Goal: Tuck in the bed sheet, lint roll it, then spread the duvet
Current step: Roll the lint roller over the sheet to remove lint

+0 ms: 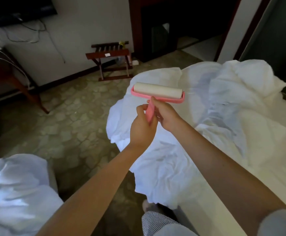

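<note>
**Desk:** What fills the frame?

**Photographer:** A wide bed with a pale bare mattress (pixel 275 167) takes up the right side. A crumpled white cotton sheet (pixel 173 167) spills over its near-left edge, and a puffy white duvet (pixel 241 79) lies heaped at the far end.

**Desk:** What could go wrong?

**Photographer:** The sheet looks slack and untucked. Sticky paper run over loose cloth would likely grab it and drag it into folds rather than lift lint. The heaped duvet also covers ground the roller has to reach.

**Desk:** Where is the tool?

**Photographer:** The pink plastic lint roller with a white paper drum (pixel 157 91) is held in the air above the sheet's overhanging edge, touching no bedding. The drum's long axis runs across the view, left to right, dipping slightly at the right. The handle points back and down toward the person.

**Desk:** And the hands?

**Photographer:** Both are on the handle. The left hand (pixel 143 126) curls its fingers round the lower part. The right hand (pixel 166 114) wraps the upper part, with one digit reaching up to the frame. With the grip shared like this, the roller could slip if it passes from one hand to the other.
</note>
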The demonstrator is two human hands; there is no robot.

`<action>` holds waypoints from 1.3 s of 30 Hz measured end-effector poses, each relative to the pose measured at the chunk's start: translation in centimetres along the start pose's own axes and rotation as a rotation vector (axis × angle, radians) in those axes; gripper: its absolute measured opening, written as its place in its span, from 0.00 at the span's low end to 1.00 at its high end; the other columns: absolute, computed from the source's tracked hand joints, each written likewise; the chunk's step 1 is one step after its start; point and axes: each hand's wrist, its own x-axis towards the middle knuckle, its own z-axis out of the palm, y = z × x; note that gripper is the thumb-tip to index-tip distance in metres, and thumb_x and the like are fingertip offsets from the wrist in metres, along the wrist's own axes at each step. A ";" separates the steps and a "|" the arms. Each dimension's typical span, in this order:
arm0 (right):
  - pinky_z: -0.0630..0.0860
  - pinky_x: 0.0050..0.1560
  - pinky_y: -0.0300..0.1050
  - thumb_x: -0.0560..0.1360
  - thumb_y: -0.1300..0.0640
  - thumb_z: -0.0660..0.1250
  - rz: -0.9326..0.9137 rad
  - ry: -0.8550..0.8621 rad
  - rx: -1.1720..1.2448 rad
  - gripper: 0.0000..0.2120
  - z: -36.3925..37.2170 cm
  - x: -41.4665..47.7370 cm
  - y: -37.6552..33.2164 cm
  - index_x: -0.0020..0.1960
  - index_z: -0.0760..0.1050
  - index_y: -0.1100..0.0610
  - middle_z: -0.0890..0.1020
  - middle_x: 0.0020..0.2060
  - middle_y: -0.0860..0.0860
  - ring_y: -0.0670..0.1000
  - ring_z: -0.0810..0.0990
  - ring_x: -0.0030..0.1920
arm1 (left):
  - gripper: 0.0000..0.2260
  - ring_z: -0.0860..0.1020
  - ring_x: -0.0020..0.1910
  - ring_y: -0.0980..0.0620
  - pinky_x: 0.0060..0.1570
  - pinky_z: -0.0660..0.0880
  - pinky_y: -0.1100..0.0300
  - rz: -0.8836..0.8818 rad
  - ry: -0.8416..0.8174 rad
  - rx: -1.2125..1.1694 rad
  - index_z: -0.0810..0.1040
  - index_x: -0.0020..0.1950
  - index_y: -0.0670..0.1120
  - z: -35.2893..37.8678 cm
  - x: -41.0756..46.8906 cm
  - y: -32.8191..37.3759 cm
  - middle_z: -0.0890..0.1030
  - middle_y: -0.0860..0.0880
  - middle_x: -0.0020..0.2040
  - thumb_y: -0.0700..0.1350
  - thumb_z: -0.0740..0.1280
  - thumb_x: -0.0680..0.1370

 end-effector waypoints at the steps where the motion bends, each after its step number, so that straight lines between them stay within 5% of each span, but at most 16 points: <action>1: 0.70 0.65 0.49 0.79 0.52 0.62 -0.009 0.002 0.001 0.08 0.9 1.9 0.0 0.51 0.76 0.55 0.82 0.51 0.52 0.53 0.77 0.60 | 0.11 0.79 0.34 0.53 0.31 0.73 0.62 -0.002 -0.004 0.015 0.66 0.59 0.44 -0.7 1.7 -0.8 0.81 0.51 0.40 0.48 0.60 0.80; 3: 0.73 0.58 0.44 0.79 0.53 0.62 -0.032 0.005 0.039 0.08 2.8 5.6 0.0 0.54 0.75 0.56 0.81 0.51 0.51 0.53 0.77 0.59 | 0.10 0.77 0.31 0.58 0.26 0.68 0.69 0.006 -0.017 0.059 0.66 0.58 0.45 -2.0 5.5 -2.6 0.79 0.53 0.38 0.49 0.59 0.80; 5: 0.72 0.62 0.49 0.79 0.54 0.62 -0.052 0.006 0.067 0.04 4.7 9.6 -0.1 0.49 0.76 0.52 0.81 0.47 0.48 0.54 0.77 0.60 | 0.10 0.76 0.32 0.60 0.27 0.68 0.69 0.019 -0.040 0.076 0.66 0.58 0.45 -3.2 9.6 -4.2 0.79 0.53 0.39 0.49 0.59 0.81; 8: 0.67 0.68 0.56 0.78 0.53 0.63 -0.073 0.020 0.076 0.03 7.4 15.6 -0.8 0.48 0.76 0.49 0.81 0.48 0.48 0.55 0.76 0.61 | 0.11 0.79 0.37 0.54 0.34 0.73 0.61 0.017 -0.068 0.076 0.66 0.59 0.44 -4.8 15.8 -6.0 0.80 0.52 0.43 0.48 0.59 0.81; 12: 0.69 0.66 0.51 0.79 0.51 0.61 -0.094 0.082 0.084 0.11 10.8 22.5 -2.7 0.59 0.73 0.54 0.79 0.55 0.53 0.55 0.75 0.63 | 0.11 0.80 0.42 0.49 0.41 0.77 0.50 -0.005 -0.112 0.083 0.66 0.58 0.45 -6.5 23.8 -8.0 0.81 0.50 0.46 0.50 0.59 0.80; 16: 0.73 0.58 0.47 0.79 0.55 0.61 -0.116 0.098 0.112 0.07 13.9 28.8 -4.9 0.57 0.73 0.54 0.80 0.49 0.51 0.53 0.78 0.57 | 0.10 0.80 0.41 0.46 0.41 0.76 0.47 0.022 -0.162 0.045 0.66 0.58 0.44 -8.2 31.2 -10.5 0.79 0.50 0.43 0.48 0.60 0.80; 21: 0.71 0.61 0.46 0.79 0.54 0.62 -0.162 0.229 0.054 0.06 17.9 37.6 -5.9 0.54 0.75 0.51 0.81 0.49 0.49 0.50 0.79 0.56 | 0.10 0.79 0.38 0.47 0.37 0.75 0.51 0.098 -0.244 0.055 0.66 0.56 0.44 -10.5 41.5 -15.2 0.78 0.51 0.40 0.47 0.61 0.79; 26: 0.73 0.40 0.35 0.79 0.55 0.61 -0.170 0.345 0.115 0.04 22.9 45.7 -8.0 0.51 0.73 0.55 0.76 0.48 0.55 0.49 0.76 0.46 | 0.09 0.77 0.35 0.47 0.33 0.72 0.55 0.191 -0.355 0.062 0.65 0.51 0.46 -13.3 52.6 -19.2 0.78 0.49 0.37 0.48 0.63 0.78; 29: 0.77 0.33 0.32 0.79 0.55 0.62 -0.191 0.424 0.233 0.10 24.8 49.1 -9.8 0.57 0.73 0.58 0.77 0.48 0.55 0.47 0.78 0.43 | 0.11 0.79 0.39 0.45 0.38 0.74 0.54 0.279 -0.441 0.058 0.68 0.59 0.46 -13.8 58.5 -19.7 0.80 0.46 0.41 0.47 0.64 0.78; 33: 0.75 0.61 0.52 0.79 0.55 0.62 -0.218 0.608 0.140 0.05 24.2 54.0 -11.7 0.49 0.75 0.56 0.80 0.47 0.55 0.54 0.80 0.52 | 0.16 0.79 0.36 0.49 0.36 0.76 0.54 0.376 -0.592 0.011 0.67 0.66 0.52 -12.1 65.0 -19.7 0.80 0.50 0.39 0.48 0.62 0.78; 36: 0.71 0.65 0.57 0.78 0.54 0.63 -0.242 0.701 0.090 0.03 22.5 58.4 -13.2 0.49 0.74 0.53 0.80 0.51 0.58 0.58 0.78 0.58 | 0.16 0.80 0.40 0.51 0.39 0.78 0.54 0.437 -0.660 -0.058 0.68 0.66 0.54 -9.4 69.9 -20.2 0.80 0.53 0.43 0.49 0.62 0.79; 39: 0.73 0.63 0.49 0.77 0.54 0.64 -0.293 0.737 0.044 0.03 20.2 63.3 -15.3 0.50 0.73 0.51 0.80 0.49 0.53 0.52 0.78 0.55 | 0.15 0.79 0.37 0.56 0.36 0.79 0.57 0.475 -0.699 -0.092 0.69 0.66 0.54 -5.8 75.4 -20.0 0.80 0.54 0.42 0.50 0.62 0.79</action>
